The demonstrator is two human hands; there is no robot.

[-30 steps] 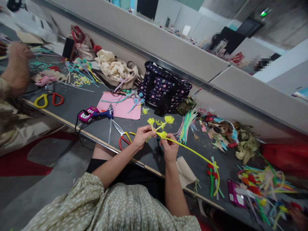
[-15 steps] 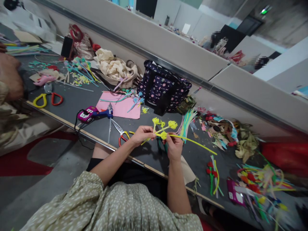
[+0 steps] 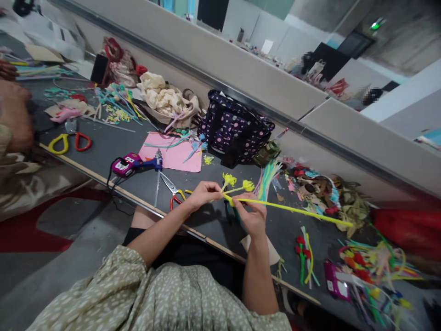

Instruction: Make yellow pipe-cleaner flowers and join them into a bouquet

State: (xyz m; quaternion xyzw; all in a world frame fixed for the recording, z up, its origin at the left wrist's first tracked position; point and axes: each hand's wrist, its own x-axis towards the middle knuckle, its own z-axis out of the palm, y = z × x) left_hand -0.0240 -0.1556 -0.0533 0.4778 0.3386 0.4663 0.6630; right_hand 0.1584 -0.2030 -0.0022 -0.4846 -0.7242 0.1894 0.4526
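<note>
My left hand (image 3: 203, 194) pinches the stems of a small bunch of yellow pipe-cleaner flowers (image 3: 237, 182) above the dark table (image 3: 113, 147). My right hand (image 3: 252, 215) is closed on a long yellow pipe cleaner (image 3: 296, 210) where it meets the bunch. The pipe cleaner stretches straight out to the right, almost level. Both hands are close together over the table's near edge. Scissors with red and yellow handles (image 3: 174, 192) lie just left of my left hand.
A pink-and-blue glue gun (image 3: 132, 163) and pink paper (image 3: 172, 154) lie to the left. A dotted dark bag (image 3: 234, 130) stands behind. Pipe-cleaner bundles (image 3: 268, 177), red flowers (image 3: 303, 255) and scraps cover the right. Another person's arm (image 3: 14, 117) is at far left.
The long yellow pipe cleaner, drooping down to the right a second ago, now sticks out straight and level. My right hand has shifted slightly right along it.
</note>
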